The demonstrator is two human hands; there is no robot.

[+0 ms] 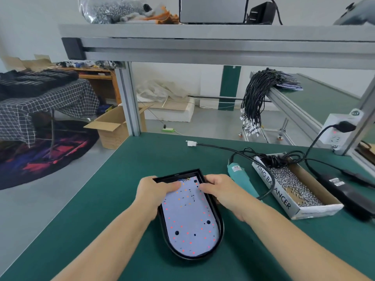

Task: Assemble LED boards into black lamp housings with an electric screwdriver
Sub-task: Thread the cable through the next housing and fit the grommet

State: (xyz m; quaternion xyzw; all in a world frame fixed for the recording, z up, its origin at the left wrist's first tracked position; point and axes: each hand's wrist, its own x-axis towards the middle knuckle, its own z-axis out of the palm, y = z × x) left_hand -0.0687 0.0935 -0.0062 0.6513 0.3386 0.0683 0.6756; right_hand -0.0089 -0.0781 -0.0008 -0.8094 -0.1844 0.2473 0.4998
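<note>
The housing (220, 226), black with a rounded near end, lies flat on the green worktop (125, 169) close to its near edge, roughly midway along it. The white LED board (188, 222) sits inside the housing's rim and fills it; red and orange dots and several dark holes show on its face.

Left hand (154, 193): curled over the housing's far left corner, thumb pressing on the board. Right hand (219, 189): curled over the far right corner, fingertips on the board. Neither hand holds a tool.

The teal screwdriver (240, 179) lies on the worktop just right of the right hand, its cord trailing toward the far right. Beside it, nearer the right edge, a cardboard box (284, 197) holds loose silver screws (292, 185).

Judgement: the step in hand is seating and aligning the board in the housing. No screws can be made out in the board, so fastening appears not yet begun. The next move calls for holding the board steady with one hand, taking a screw from the box and bringing the screwdriver to a hole.
</note>
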